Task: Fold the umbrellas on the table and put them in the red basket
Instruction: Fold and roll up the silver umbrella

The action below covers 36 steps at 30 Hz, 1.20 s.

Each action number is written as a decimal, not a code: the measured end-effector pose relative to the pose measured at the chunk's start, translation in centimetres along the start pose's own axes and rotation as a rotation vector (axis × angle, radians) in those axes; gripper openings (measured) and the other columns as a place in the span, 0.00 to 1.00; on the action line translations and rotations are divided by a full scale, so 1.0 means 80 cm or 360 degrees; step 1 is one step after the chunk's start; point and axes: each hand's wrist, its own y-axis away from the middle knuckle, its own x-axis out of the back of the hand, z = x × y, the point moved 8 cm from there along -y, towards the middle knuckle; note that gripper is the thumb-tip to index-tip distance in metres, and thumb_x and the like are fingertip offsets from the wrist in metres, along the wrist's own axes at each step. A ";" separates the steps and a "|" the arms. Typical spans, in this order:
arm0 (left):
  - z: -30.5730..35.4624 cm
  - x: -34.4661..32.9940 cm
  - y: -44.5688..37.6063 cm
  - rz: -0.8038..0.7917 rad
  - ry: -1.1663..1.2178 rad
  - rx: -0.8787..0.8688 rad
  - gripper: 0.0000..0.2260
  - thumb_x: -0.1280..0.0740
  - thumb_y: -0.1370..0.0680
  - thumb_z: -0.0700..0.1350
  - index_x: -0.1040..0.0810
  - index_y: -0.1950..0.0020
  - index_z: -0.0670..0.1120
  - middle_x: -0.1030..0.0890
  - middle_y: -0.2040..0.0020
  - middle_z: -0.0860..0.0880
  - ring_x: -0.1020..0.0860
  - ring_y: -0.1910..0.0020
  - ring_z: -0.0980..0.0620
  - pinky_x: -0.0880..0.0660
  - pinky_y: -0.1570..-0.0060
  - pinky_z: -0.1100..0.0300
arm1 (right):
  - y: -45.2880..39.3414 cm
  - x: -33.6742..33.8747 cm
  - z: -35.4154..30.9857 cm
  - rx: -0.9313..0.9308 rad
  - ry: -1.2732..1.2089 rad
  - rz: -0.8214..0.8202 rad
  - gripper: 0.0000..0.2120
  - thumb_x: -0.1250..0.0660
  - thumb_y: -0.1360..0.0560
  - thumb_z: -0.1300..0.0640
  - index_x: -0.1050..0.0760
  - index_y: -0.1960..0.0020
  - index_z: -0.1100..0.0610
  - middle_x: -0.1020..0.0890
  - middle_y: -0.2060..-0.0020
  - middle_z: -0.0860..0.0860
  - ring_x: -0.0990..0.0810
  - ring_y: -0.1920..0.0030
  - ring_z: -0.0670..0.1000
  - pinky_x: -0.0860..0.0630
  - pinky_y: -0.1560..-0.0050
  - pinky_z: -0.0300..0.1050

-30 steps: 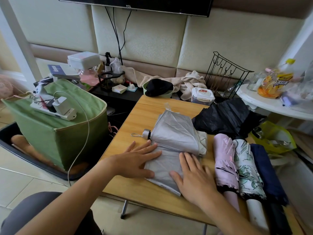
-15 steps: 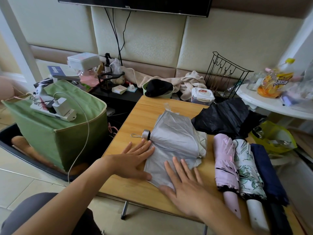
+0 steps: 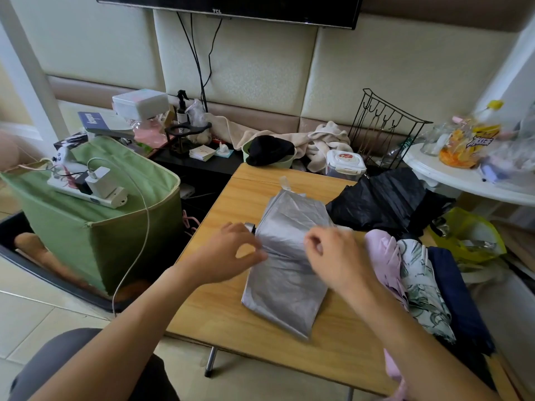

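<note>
**Silver umbrella mid-fold, both hands at the crease**

- Silver umbrella [image 3: 285, 270] lies flat near the middle of the desk [image 3: 231, 308], canopy spread in a rough slab running from the far edge toward the near edge. Its metal tip [image 3: 249, 227] points to the desk's left edge.
- Left hand [image 3: 231, 256]: thumb and forefinger together on the canopy's left margin, just beside the tip. Reads as a pinch on the fabric.
- Right hand [image 3: 335, 256]: fingers curled, over the canopy's right side. Blurred; appears to pinch a pleat, but contact is not certain.
- Three rolled umbrellas lie side by side along the right edge: pink umbrella [image 3: 385, 261], patterned umbrella [image 3: 419, 285], navy umbrella [image 3: 457, 290]. A black umbrella [image 3: 385, 198] is loose at the far right corner, not yet folded.
- No red basket in view.

Judgement on the step: the pleats are being gathered before rolling. Best done by drawing each panel flat and taut from the rib, stacking all in one direction, keeping the tip end pinned so the shaft does not roll. Slack fabric will bunch and make a fat roll; smooth toward the hem first.
</note>
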 end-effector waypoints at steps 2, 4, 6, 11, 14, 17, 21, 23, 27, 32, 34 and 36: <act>0.011 0.015 -0.005 0.0181 0.0266 0.0000 0.07 0.32 0.18 0.53 0.16 0.44 0.55 0.19 0.49 0.57 0.22 0.49 0.61 0.26 0.49 0.62 | -0.030 0.008 0.022 -0.0063 -0.0046 0.0172 0.08 0.37 0.18 0.56 0.19 0.47 0.56 0.19 0.54 0.51 0.21 0.54 0.53 0.25 0.59 0.47; 0.019 0.009 -0.010 0.0063 0.0713 0.0094 0.07 0.33 0.17 0.45 0.16 0.44 0.50 0.15 0.52 0.51 0.18 0.52 0.57 0.23 0.54 0.63 | -0.055 0.001 0.043 -0.0139 -0.0032 0.0170 0.13 0.36 0.17 0.53 0.21 0.37 0.57 0.19 0.43 0.55 0.22 0.44 0.58 0.24 0.49 0.50; 0.026 -0.012 -0.011 -0.0204 0.1139 0.0221 0.08 0.35 0.16 0.42 0.17 0.41 0.44 0.15 0.49 0.44 0.15 0.50 0.49 0.20 0.52 0.61 | -0.071 -0.017 0.064 -0.0273 -0.0009 0.0031 0.19 0.38 0.17 0.47 0.25 0.30 0.56 0.20 0.37 0.56 0.23 0.37 0.60 0.24 0.41 0.56; 0.015 -0.058 0.000 -0.0507 0.1540 0.0625 0.11 0.36 0.16 0.40 0.23 0.36 0.35 0.15 0.44 0.36 0.15 0.45 0.39 0.17 0.45 0.51 | -0.087 -0.047 0.101 -0.0624 -0.0422 -0.0140 0.22 0.40 0.17 0.40 0.22 0.37 0.56 0.16 0.44 0.53 0.19 0.43 0.56 0.22 0.43 0.52; 0.005 -0.064 0.001 -0.0474 0.1644 0.0778 0.11 0.37 0.15 0.39 0.25 0.36 0.35 0.15 0.46 0.35 0.15 0.46 0.38 0.17 0.45 0.49 | -0.090 -0.047 0.117 -0.0800 -0.0720 -0.0037 0.24 0.29 0.21 0.43 0.22 0.32 0.56 0.16 0.42 0.51 0.20 0.38 0.56 0.23 0.37 0.53; 0.003 -0.065 -0.001 -0.0480 0.1682 0.0805 0.11 0.38 0.15 0.39 0.25 0.35 0.36 0.15 0.46 0.35 0.15 0.46 0.37 0.17 0.44 0.49 | -0.095 -0.039 0.121 -0.0804 -0.0823 0.0152 0.22 0.23 0.26 0.51 0.21 0.34 0.52 0.16 0.53 0.43 0.17 0.43 0.53 0.22 0.38 0.56; 0.004 -0.062 -0.001 -0.0410 0.1665 0.0813 0.12 0.38 0.14 0.43 0.24 0.37 0.36 0.15 0.46 0.35 0.14 0.48 0.37 0.17 0.44 0.47 | -0.092 -0.020 0.096 -0.0643 -0.1111 0.0262 0.18 0.27 0.26 0.59 0.19 0.37 0.53 0.15 0.59 0.47 0.16 0.54 0.51 0.22 0.51 0.47; 0.003 -0.057 -0.002 -0.0293 0.1751 0.0869 0.15 0.40 0.14 0.46 0.23 0.39 0.34 0.16 0.46 0.33 0.14 0.49 0.35 0.17 0.45 0.45 | -0.082 -0.006 0.078 -0.0503 -0.1217 0.0282 0.13 0.31 0.28 0.58 0.17 0.45 0.50 0.15 0.60 0.53 0.16 0.58 0.53 0.23 0.55 0.48; -0.002 -0.053 0.006 -0.0238 0.2081 0.1166 0.29 0.47 0.13 0.59 0.23 0.43 0.33 0.15 0.48 0.33 0.15 0.50 0.32 0.15 0.55 0.45 | -0.047 0.016 0.030 -0.0137 -0.1514 0.0024 0.17 0.33 0.30 0.57 0.20 0.42 0.54 0.15 0.50 0.56 0.16 0.50 0.55 0.20 0.49 0.51; -0.010 -0.060 0.017 -0.0503 0.2203 0.1240 0.38 0.51 0.16 0.66 0.26 0.34 0.31 0.18 0.43 0.29 0.17 0.45 0.30 0.17 0.50 0.42 | 0.027 -0.012 0.016 0.0031 -0.1115 -0.0786 0.26 0.23 0.30 0.48 0.25 0.34 0.50 0.17 0.38 0.45 0.19 0.36 0.47 0.22 0.36 0.43; -0.012 -0.061 0.021 -0.0526 0.2143 0.1229 0.28 0.44 0.15 0.58 0.25 0.34 0.32 0.17 0.42 0.32 0.16 0.46 0.33 0.16 0.52 0.44 | 0.050 -0.025 0.024 0.0017 -0.0809 -0.1043 0.30 0.21 0.28 0.44 0.29 0.32 0.47 0.21 0.33 0.43 0.23 0.34 0.40 0.26 0.31 0.41; -0.019 -0.062 0.023 -0.0479 0.2039 0.1224 0.19 0.38 0.16 0.49 0.22 0.36 0.35 0.17 0.45 0.37 0.16 0.52 0.39 0.17 0.55 0.47 | 0.062 -0.024 0.015 0.0121 -0.0700 -0.1163 0.25 0.23 0.25 0.47 0.32 0.34 0.40 0.26 0.34 0.33 0.29 0.35 0.27 0.32 0.35 0.26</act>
